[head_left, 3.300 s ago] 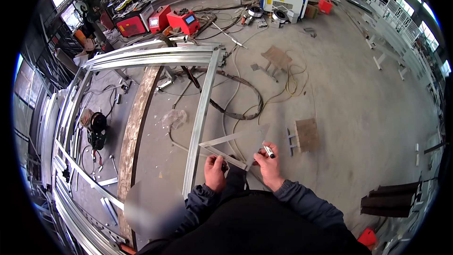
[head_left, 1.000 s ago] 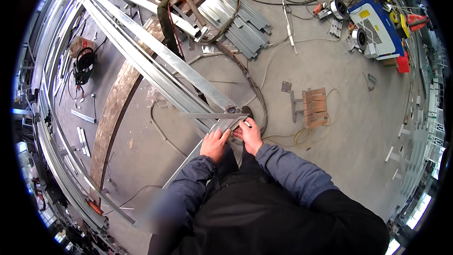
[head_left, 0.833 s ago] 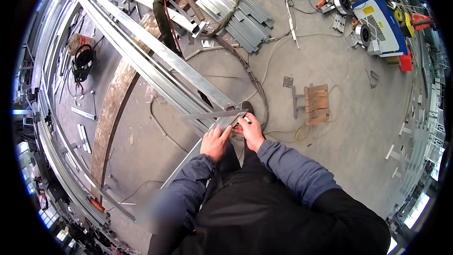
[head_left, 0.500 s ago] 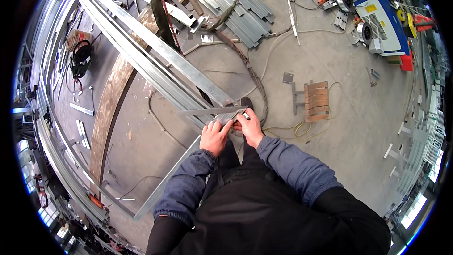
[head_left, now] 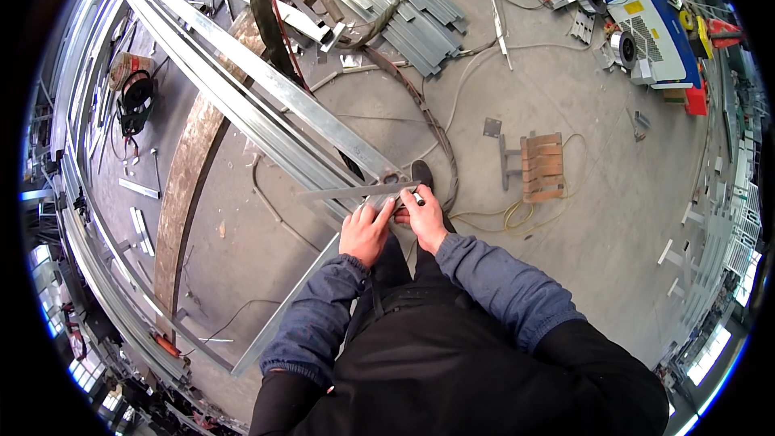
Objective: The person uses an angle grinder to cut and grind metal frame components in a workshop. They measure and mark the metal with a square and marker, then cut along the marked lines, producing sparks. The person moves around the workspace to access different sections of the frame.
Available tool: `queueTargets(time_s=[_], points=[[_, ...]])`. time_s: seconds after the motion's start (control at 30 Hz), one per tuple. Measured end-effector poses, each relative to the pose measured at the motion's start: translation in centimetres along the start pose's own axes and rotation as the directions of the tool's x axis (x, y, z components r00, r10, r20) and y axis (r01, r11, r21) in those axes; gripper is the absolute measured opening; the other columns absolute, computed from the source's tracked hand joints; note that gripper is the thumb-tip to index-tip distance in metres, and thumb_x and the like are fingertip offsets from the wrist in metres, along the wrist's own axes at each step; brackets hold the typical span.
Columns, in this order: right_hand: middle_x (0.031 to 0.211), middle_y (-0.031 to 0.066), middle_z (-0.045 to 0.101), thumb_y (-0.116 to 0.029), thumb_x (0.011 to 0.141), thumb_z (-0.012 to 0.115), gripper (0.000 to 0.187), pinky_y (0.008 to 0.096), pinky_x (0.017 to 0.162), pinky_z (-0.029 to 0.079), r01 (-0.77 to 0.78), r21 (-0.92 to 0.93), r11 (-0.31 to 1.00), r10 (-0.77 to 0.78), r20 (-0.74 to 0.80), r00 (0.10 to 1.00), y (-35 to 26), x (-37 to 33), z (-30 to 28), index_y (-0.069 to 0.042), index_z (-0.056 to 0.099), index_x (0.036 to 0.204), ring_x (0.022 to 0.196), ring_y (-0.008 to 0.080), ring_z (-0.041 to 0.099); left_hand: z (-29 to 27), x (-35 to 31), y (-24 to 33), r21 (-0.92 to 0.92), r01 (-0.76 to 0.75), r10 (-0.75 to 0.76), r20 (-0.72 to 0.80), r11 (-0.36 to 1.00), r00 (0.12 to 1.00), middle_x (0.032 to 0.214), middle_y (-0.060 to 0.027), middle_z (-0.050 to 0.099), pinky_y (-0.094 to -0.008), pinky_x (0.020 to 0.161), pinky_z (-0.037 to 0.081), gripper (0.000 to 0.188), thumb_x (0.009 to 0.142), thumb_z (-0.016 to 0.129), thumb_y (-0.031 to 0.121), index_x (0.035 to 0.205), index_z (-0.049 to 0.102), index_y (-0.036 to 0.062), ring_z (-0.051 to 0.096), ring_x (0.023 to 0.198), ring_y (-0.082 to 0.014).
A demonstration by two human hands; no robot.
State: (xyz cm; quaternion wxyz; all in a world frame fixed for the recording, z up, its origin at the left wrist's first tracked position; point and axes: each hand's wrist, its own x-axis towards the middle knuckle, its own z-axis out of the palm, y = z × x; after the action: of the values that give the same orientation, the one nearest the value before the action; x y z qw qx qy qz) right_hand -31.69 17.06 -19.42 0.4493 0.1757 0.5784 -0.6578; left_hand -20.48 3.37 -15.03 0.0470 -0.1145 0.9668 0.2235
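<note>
Now L hand [head_left: 365, 232] fingers flat on thin grey metal strip [head_left: 355, 190]; R hand [head_left: 423, 218] pinches small marker [head_left: 412, 202].

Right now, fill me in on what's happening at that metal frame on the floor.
A person bends over a long metal frame lying on the concrete floor. The left hand presses a flat metal square across the frame's rail, and the right hand holds a small marker-like tool against the square's edge. Cables and a small wooden block piece lie just beyond, with a blue machine farther off.
</note>
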Motion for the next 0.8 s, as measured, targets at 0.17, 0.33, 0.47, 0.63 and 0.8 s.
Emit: queueTargets(time_s=[0.17, 0.33, 0.47, 0.63, 0.8], points=[[0.098, 0.0057, 0.070, -0.027, 0.109, 0.062, 0.018, 0.0316, 0.065, 0.061, 0.007, -0.023, 1.000, -0.007, -0.010, 1.000, 0.08, 0.29, -0.01, -0.010, 0.058, 0.111, 0.077, 0.0161, 0.072, 0.47, 0.21, 0.07, 0.032, 0.009, -0.010, 0.016, 0.999, 1.000, 0.099, -0.0060, 0.058, -0.0421, 0.078, 0.049, 0.063, 0.090, 0.069, 0.021, 0.152, 0.056, 0.0241, 0.062, 0.092, -0.0275], [0.099, 0.0059, 0.070, -0.027, 0.109, 0.062, 0.019, 0.0310, 0.065, 0.061, 0.013, -0.023, 1.000, -0.013, -0.012, 1.000, 0.62, 0.74, -0.33, -0.009, 0.058, 0.112, 0.077, 0.0158, 0.072, 0.21, 0.36, 0.23, 0.019, 0.017, -0.018, 0.028, 1.000, 0.999, 0.099, -0.0063, 0.058, -0.0424, 0.079, 0.049, 0.063, 0.090, 0.069, 0.021, 0.152, 0.057, 0.0237, 0.062, 0.093, -0.0276], [0.097, 0.0058, 0.069, -0.028, 0.108, 0.063, 0.021, 0.0311, 0.063, 0.060, 0.027, -0.008, 1.000, -0.027, -0.009, 1.000, 0.41, 0.59, -0.09, -0.008, 0.057, 0.112, 0.074, 0.0156, 0.071, 0.63, 0.30, 0.15, 0.009, 0.015, -0.015, 0.012, 1.000, 1.000, 0.100, -0.0073, 0.058, -0.0435, 0.082, 0.051, 0.063, 0.090, 0.069, 0.019, 0.152, 0.057, 0.0222, 0.063, 0.094, -0.0286], [0.091, 0.0051, 0.067, -0.028, 0.108, 0.064, 0.022, 0.0314, 0.060, 0.059, 0.027, 0.004, 1.000, -0.027, -0.018, 0.999, -0.11, 0.36, 0.26, -0.008, 0.056, 0.107, 0.071, 0.0155, 0.069, 0.75, 0.28, 0.46, -0.015, 0.045, -0.045, 0.020, 0.999, 0.999, 0.101, -0.0087, 0.059, -0.0447, 0.084, 0.054, 0.063, 0.088, 0.070, 0.016, 0.150, 0.058, 0.0200, 0.063, 0.096, -0.0303], [0.091, 0.0058, 0.068, -0.029, 0.108, 0.064, 0.024, 0.0330, 0.062, 0.060, 0.059, -0.013, 0.998, -0.059, -0.012, 0.998, 0.58, 0.76, -0.09, -0.007, 0.056, 0.107, 0.074, 0.0167, 0.070, 0.83, 1.04, 0.99, -0.041, 0.040, -0.041, -0.018, 0.998, 0.999, 0.102, -0.0109, 0.058, -0.0448, 0.082, 0.054, 0.064, 0.085, 0.069, 0.013, 0.148, 0.059, 0.0184, 0.063, 0.096, -0.0315]])
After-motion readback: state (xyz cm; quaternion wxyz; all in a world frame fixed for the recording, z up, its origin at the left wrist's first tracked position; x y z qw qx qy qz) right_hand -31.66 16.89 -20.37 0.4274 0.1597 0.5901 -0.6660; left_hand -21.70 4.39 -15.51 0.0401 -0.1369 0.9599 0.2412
